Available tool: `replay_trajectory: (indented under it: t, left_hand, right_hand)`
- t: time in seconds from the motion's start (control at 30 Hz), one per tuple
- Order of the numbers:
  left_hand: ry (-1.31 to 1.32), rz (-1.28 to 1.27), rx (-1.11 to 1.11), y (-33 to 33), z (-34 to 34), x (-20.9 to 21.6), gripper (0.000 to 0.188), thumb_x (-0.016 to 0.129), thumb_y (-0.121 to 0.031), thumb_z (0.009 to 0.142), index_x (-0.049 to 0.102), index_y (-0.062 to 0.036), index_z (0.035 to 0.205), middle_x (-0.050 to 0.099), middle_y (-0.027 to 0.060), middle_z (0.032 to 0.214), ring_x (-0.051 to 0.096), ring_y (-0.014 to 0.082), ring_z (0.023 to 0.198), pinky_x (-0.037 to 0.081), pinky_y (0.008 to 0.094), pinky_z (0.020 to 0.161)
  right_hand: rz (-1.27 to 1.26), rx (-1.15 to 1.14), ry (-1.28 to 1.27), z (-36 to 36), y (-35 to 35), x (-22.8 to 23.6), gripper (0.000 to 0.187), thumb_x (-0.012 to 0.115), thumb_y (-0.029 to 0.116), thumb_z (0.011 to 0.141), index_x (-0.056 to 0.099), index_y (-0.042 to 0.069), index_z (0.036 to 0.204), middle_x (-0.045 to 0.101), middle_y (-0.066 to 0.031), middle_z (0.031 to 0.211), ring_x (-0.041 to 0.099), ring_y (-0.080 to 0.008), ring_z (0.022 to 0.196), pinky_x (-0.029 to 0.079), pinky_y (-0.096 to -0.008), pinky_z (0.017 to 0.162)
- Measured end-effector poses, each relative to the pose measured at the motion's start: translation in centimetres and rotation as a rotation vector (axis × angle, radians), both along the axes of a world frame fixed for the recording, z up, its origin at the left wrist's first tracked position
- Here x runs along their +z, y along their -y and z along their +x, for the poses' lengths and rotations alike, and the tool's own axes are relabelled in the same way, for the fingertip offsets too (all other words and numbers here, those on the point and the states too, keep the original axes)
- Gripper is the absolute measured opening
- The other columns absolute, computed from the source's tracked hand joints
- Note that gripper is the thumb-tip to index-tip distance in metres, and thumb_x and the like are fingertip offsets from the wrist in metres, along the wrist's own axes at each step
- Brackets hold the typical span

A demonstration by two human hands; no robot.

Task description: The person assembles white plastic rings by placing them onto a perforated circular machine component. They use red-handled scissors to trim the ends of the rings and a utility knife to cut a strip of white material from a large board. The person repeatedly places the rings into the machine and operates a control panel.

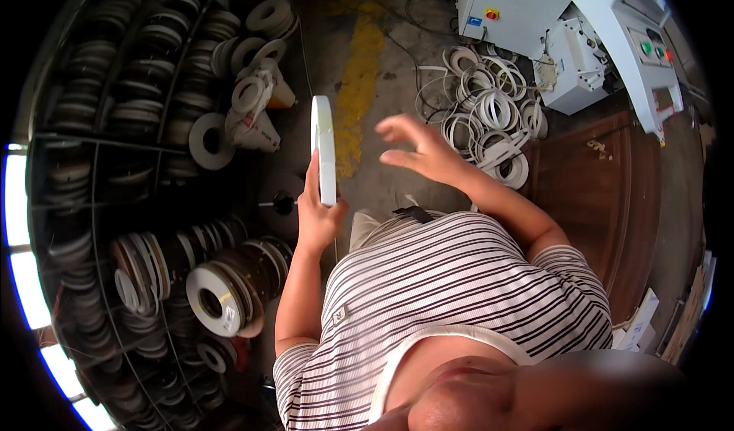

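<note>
A white roll of edge-banding strip (326, 144) stands upright in front of me, seen nearly edge-on. My left hand (316, 215) grips its lower end, thumb on one side and fingers on the other. To the right of the roll, my right hand (422, 150) is raised in the air, apart from it. Its thumb and fingers are spread, with nothing between them.
Racks (95, 142) packed with rolls of strip fill the left side. Several rolls (218, 301) hang on a rod at the lower left. Loose coils (497, 110) lie heaped on the floor, beside a grey machine (516, 11). A brown panel (581, 202) is at the right.
</note>
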State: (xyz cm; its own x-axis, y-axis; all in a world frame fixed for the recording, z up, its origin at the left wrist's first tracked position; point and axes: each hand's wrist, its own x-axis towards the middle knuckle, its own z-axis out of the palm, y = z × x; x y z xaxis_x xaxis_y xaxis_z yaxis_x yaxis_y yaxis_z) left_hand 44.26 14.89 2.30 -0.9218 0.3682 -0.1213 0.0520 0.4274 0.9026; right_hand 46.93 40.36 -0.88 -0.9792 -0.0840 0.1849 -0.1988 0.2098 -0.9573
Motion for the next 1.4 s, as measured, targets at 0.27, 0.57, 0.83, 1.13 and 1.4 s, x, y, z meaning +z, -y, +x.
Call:
replay_trajectory:
  t: [0.27, 0.57, 0.83, 1.13, 1.4]
  left_hand:
    - [-0.031, -0.112, -0.342, -5.0, -24.5, -2.9, 0.084, 0.059, 0.001, 0.068, 0.036, -0.0003, 0.149, 0.066, 0.0262, 0.101, 0.07, 0.0306, 0.084, 0.053, 0.0333, 0.078]
    - [0.21, -0.133, -0.551, -14.3, -52.9, -3.5, 0.068, 0.057, -0.005, 0.079, 0.044, -0.0058, 0.145, 0.068, 0.0215, 0.107, 0.066, 0.0155, 0.101, 0.049, 0.0308, 0.089]
    - [0.354, -0.036, -0.548, -26.1, -76.8, -6.1, 0.06, 0.057, -0.006, 0.079, 0.05, 0.0005, 0.138, 0.064, 0.007, 0.102, 0.055, 0.0108, 0.091, 0.047, 0.0272, 0.083]
    - [0.349, 0.137, -0.459, -37.3, -101.4, -1.7, 0.029, 0.063, -0.009, 0.069, 0.058, -0.0009, 0.096, 0.06, 0.0031, 0.081, 0.054, 0.0121, 0.075, 0.045, 0.0253, 0.07]
    - [-0.013, 0.142, -0.599, -47.8, -122.4, -4.2, 0.019, 0.064, -0.001, 0.066, 0.062, -0.0011, 0.085, 0.06, 0.0062, 0.075, 0.057, 0.0141, 0.069, 0.048, 0.0284, 0.067]
  right_hand:
    - [0.576, 0.063, -0.57, -27.6, -1.1, -1.6, 0.056, 0.068, 0.053, 0.086, 0.062, 0.005, 0.114, 0.059, -0.0125, 0.114, 0.053, -0.0315, 0.118, 0.029, -0.0525, 0.114]
    - [0.696, -0.339, -0.592, -51.6, -11.3, -2.9, 0.031, 0.067, 0.028, 0.091, 0.058, 0.004, 0.074, 0.06, -0.0075, 0.07, 0.061, -0.0244, 0.059, 0.048, -0.0342, 0.05]
    - [0.285, -0.141, -0.144, -71.3, -24.8, -1.7, 0.041, 0.067, 0.034, 0.092, 0.059, 0.004, 0.119, 0.065, -0.015, 0.109, 0.065, -0.0301, 0.099, 0.052, -0.0394, 0.083]
    - [0.345, -0.234, -0.154, -94.5, -39.5, -0.2, 0.05, 0.066, 0.019, 0.091, 0.049, 0.006, 0.136, 0.053, -0.015, 0.136, 0.051, -0.0335, 0.126, 0.043, -0.0427, 0.106]
    - [0.396, -0.549, -0.254, -112.3, -51.1, 0.5, 0.039, 0.062, 0.021, 0.095, 0.055, 0.007, 0.13, 0.058, -0.0135, 0.131, 0.058, -0.0308, 0.119, 0.047, -0.0398, 0.101]
